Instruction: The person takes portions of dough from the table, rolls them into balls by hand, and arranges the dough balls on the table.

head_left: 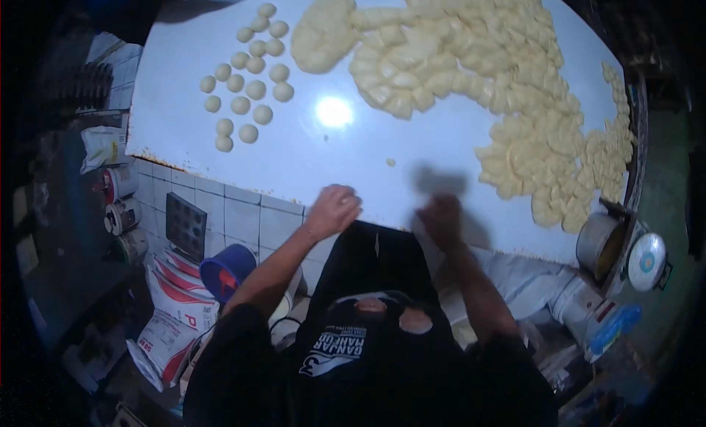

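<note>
At the near edge of the white tabletop (309, 148), my left hand (334, 211) has its fingers curled; whatever is under them is hidden. To its right, my right hand (441, 221) is blurred over the table, fingers not clear, with a shadow beside it. A small dough bit (390, 162) lies between and beyond my hands. Round dough balls (255, 90) sit in loose groups at the left. A large oval dough mass (322, 31) lies at the back, and many overlapping cut dough pieces (515, 148) cover the right side.
At the right corner stand a metal pot (599, 243) and a round lid (647, 259). Below left are a blue bucket (224, 269), sacks (169, 324), a dark mould (185, 225) and tubs (121, 214). A person's dark sleeve (107, 8) shows at the upper left.
</note>
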The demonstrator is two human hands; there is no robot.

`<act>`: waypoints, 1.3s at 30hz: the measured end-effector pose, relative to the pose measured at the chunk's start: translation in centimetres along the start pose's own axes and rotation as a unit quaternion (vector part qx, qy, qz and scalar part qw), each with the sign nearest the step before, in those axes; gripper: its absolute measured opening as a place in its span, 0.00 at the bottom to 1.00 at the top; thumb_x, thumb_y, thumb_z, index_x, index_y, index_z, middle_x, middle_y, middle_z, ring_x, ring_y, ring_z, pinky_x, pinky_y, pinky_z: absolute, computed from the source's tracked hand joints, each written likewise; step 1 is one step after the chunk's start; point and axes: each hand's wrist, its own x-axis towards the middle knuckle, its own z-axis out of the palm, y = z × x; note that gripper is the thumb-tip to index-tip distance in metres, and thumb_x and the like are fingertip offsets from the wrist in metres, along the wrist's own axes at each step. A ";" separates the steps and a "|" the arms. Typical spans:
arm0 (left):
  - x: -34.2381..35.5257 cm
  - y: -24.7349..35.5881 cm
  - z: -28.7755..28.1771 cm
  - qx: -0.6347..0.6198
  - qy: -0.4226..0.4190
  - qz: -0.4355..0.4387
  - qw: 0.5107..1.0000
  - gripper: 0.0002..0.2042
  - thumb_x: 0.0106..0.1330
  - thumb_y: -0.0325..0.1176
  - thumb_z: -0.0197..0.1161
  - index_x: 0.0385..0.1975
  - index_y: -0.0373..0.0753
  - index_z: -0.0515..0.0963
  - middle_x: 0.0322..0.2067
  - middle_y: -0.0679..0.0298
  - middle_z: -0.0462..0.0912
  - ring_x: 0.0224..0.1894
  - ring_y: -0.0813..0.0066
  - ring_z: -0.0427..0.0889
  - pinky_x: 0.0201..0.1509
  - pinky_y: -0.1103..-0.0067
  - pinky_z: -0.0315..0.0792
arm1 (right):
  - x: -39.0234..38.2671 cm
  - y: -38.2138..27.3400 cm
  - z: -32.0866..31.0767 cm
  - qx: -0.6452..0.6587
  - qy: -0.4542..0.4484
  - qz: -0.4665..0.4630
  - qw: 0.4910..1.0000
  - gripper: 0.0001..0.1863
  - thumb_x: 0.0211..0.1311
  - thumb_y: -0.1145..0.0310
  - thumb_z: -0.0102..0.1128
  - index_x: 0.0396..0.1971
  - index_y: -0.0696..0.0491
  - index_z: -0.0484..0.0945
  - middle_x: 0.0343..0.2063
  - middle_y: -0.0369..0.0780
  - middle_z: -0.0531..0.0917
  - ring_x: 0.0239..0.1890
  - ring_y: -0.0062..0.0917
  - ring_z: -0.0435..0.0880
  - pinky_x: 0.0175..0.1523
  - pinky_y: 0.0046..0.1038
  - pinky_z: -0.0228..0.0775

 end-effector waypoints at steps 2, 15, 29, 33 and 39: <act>3.2 -2.7 -0.9 0.105 0.035 -0.040 0.993 0.08 0.68 0.37 0.71 0.37 0.43 0.81 0.41 0.58 0.80 0.45 0.54 0.78 0.52 0.60 0.71 | 0.7 2.7 -1.9 0.036 -0.137 0.053 0.988 0.17 0.60 0.55 0.76 0.36 0.53 0.83 0.40 0.43 0.82 0.49 0.45 0.80 0.56 0.50 0.69; 9.1 4.0 1.8 0.027 0.108 -0.227 0.968 0.08 0.66 0.34 0.73 0.39 0.39 0.82 0.43 0.56 0.83 0.49 0.51 0.80 0.54 0.58 0.74 | 7.7 0.2 1.0 0.019 0.050 0.146 0.988 0.14 0.59 0.60 0.76 0.24 0.48 0.78 0.30 0.41 0.80 0.39 0.41 0.78 0.46 0.48 0.67; 0.0 -0.6 1.3 0.067 0.093 -0.140 0.983 0.12 0.64 0.39 0.76 0.40 0.42 0.83 0.46 0.59 0.83 0.52 0.51 0.80 0.58 0.57 0.71 | 0.4 7.5 -2.0 0.152 -0.076 -0.118 0.978 0.14 0.53 0.63 0.81 0.29 0.52 0.82 0.42 0.41 0.85 0.51 0.42 0.81 0.50 0.48 0.71; 8.6 1.2 2.1 0.118 0.211 -0.289 0.926 0.10 0.68 0.37 0.73 0.39 0.40 0.81 0.44 0.54 0.81 0.53 0.48 0.75 0.58 0.56 0.68 | 6.4 3.7 -1.5 0.014 -0.065 0.132 0.989 0.11 0.61 0.67 0.75 0.38 0.53 0.82 0.43 0.43 0.84 0.51 0.45 0.79 0.51 0.49 0.69; 1.5 -2.1 -1.1 0.097 0.120 -0.139 0.978 0.10 0.64 0.37 0.75 0.39 0.43 0.82 0.47 0.59 0.82 0.53 0.50 0.79 0.56 0.58 0.74 | 1.0 3.3 -6.4 0.025 -0.141 0.085 0.986 0.29 0.67 0.72 0.68 0.67 0.60 0.72 0.59 0.55 0.80 0.63 0.54 0.79 0.70 0.51 0.69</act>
